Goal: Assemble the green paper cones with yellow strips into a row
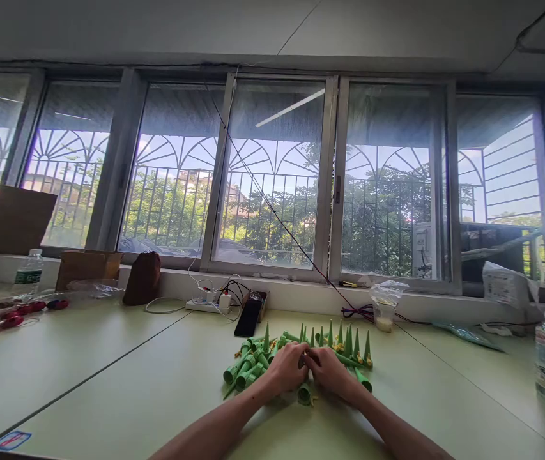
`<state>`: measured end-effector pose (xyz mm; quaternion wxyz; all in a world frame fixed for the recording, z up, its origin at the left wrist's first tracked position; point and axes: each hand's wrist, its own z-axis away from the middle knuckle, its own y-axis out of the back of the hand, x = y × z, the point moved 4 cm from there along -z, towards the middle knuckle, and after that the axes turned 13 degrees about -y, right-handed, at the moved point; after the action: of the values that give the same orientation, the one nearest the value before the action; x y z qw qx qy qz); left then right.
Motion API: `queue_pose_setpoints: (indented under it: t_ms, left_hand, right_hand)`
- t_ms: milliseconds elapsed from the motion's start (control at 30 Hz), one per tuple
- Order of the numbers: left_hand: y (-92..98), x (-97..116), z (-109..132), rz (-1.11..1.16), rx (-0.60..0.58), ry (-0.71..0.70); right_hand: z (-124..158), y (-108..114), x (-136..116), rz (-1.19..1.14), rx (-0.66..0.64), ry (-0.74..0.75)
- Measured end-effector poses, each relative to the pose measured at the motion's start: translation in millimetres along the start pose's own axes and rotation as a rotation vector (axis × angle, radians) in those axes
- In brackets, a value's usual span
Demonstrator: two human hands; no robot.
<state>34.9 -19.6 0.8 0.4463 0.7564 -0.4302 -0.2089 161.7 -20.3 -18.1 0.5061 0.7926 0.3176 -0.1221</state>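
Left hand: the left hand [287, 368] is holding its fingers bent well inward, its fingertips meeting the other hand's; whether it is gripping anything, I cannot tell.
Right hand: the right hand [331, 369] is mirroring that pose, thumb and fingers drawn together; its own fingers are hiding whatever it may be grasping.
Nearest cone: a green hollow cone [304, 395] is lying just below the meeting hands, its round open end facing the wearer.
Yellow bits: small yellow pieces [314, 401] are lying right beside that open end.
Lying cones: a heap of green cones [246, 369] is spreading to the left of the left hand, several open ends pointing nearer.
Standing cones: a row of upright green cones [349, 343] is standing beyond and to the right of the right hand, yellow pieces showing around some bases.
Right-hand cone: another green cone [363, 381] is lying on its side, just right of the right hand.
Table: the pale tabletop [157, 390] is supporting everything, a black phone [248, 317] resting behind the heap.
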Motion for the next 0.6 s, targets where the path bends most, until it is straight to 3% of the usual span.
queue_pose_setpoints:
  t_ms: [600]
  left_hand:
    - [1.1, 1.0, -0.9, -0.006, 0.015, 0.006]
  right_hand:
    - [-0.3, 0.6, -0.1, -0.068, 0.008, -0.003]
